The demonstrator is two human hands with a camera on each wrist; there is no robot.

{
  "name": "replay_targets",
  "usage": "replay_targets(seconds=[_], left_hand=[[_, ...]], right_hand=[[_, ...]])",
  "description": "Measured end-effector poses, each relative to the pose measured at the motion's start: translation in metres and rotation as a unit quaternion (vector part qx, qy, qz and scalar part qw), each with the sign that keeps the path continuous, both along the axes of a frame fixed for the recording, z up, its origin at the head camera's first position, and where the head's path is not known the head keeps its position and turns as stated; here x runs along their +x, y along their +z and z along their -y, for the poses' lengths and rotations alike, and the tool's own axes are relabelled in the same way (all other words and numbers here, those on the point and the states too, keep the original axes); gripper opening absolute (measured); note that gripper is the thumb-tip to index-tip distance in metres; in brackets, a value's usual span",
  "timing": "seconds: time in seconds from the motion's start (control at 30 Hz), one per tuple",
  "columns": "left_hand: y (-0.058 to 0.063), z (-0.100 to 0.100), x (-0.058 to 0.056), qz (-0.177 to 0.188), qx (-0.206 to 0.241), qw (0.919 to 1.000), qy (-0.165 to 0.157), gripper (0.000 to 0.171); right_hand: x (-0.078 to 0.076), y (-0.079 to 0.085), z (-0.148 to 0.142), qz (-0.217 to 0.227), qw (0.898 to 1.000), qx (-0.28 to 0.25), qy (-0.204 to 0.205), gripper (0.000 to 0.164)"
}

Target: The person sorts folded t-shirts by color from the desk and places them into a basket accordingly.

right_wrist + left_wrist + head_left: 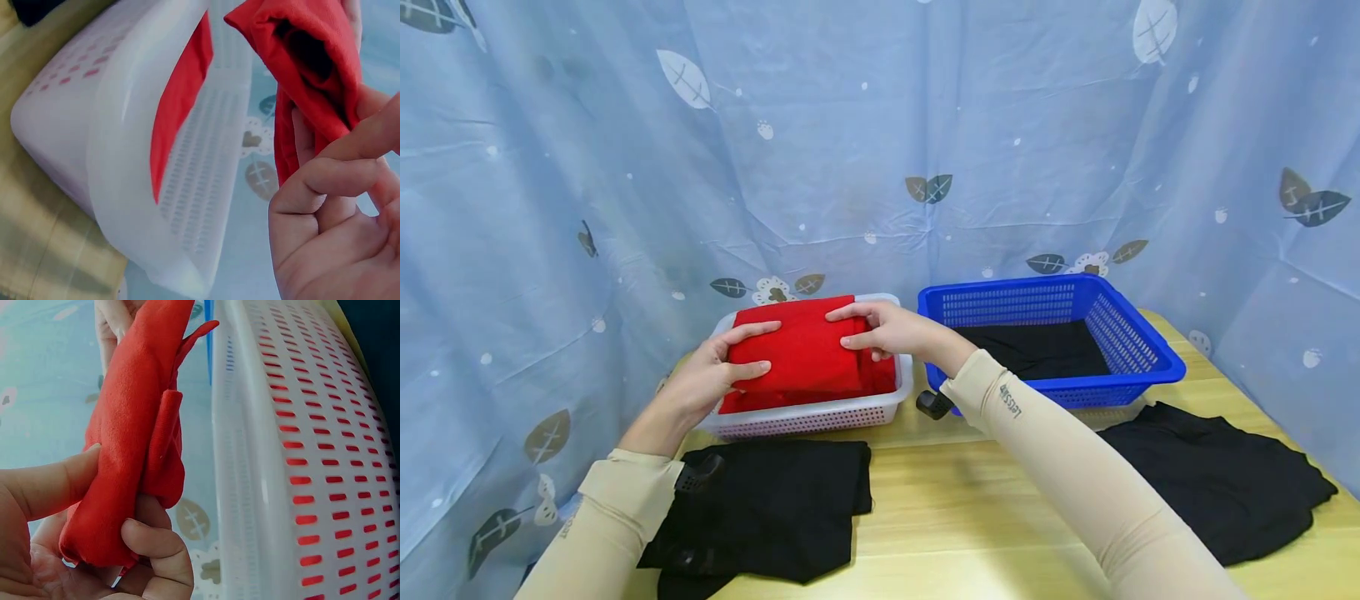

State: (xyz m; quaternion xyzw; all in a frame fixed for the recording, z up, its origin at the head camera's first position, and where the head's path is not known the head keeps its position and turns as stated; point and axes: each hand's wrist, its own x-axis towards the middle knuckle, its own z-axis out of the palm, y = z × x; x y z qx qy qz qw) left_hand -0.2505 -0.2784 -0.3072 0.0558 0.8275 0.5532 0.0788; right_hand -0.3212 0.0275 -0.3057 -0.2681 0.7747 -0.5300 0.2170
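Note:
A folded red cloth is held by both hands over the white basket. My left hand grips its left end, thumb on one face and fingers curled beneath, as the left wrist view shows on the red cloth. At the opposite end my right hand pinches the edge; in the right wrist view the folded layers of the cloth gape open beside the fingers. More red fabric lies inside the white basket, below the held piece.
To the right stands a blue basket with black cloth in it. Another black garment lies on the wooden table at the right. Folded black cloth lies in front of the white basket. A patterned blue curtain hangs behind.

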Motion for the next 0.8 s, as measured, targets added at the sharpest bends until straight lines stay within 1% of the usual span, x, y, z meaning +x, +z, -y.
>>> replay_targets(seconds=[0.1,0.23,0.33,0.47,0.63,0.8], left_hand=[[-0.004,0.001,-0.007,0.009,-0.007,0.9999,0.008,0.069],[-0.011,0.003,-0.014,0.017,-0.012,0.9998,0.004,0.072],[-0.017,0.005,-0.018,0.023,-0.018,0.9996,-0.003,0.073],[-0.024,0.005,-0.022,0.027,-0.039,0.9989,-0.006,0.073],[-0.033,0.002,-0.029,0.017,-0.073,0.9972,-0.001,0.07],[-0.038,-0.001,-0.033,0.022,-0.117,0.9929,0.004,0.069]], right_hand=[[-0.005,-0.003,0.003,-0.001,1.0,0.01,-0.008,0.053],[-0.011,-0.009,0.009,-0.006,1.0,0.023,-0.014,0.051],[-0.013,-0.012,0.014,-0.001,0.999,0.034,-0.015,0.05],[-0.015,-0.017,0.019,0.003,0.998,0.06,-0.018,0.051],[-0.017,-0.021,0.024,0.006,0.996,0.089,-0.024,0.052],[-0.017,-0.024,0.027,0.005,0.993,0.114,-0.023,0.053]])
